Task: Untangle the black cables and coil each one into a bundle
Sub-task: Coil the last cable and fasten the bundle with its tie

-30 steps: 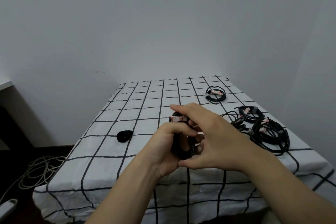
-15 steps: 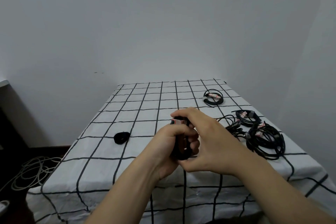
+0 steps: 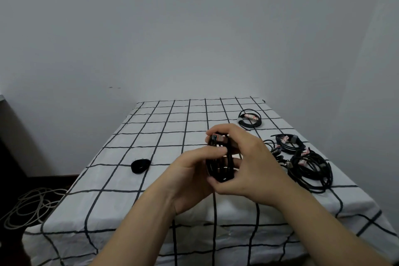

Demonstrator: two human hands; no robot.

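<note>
Roughly midway, by my judgement: one coiled bundle [image 3: 250, 119] lies beyond the right hand [image 3: 254, 166], a second bundle [image 3: 287, 142] off to its right, while a tangled heap [image 3: 311, 168] beside that wrist is left to sort. The left hand [image 3: 187, 175] and the right are together, both curled round the cable [image 3: 219, 168], thin black loops topped by a pinkish plug [image 3: 218, 137], above the counter [image 3: 151, 127]
</note>
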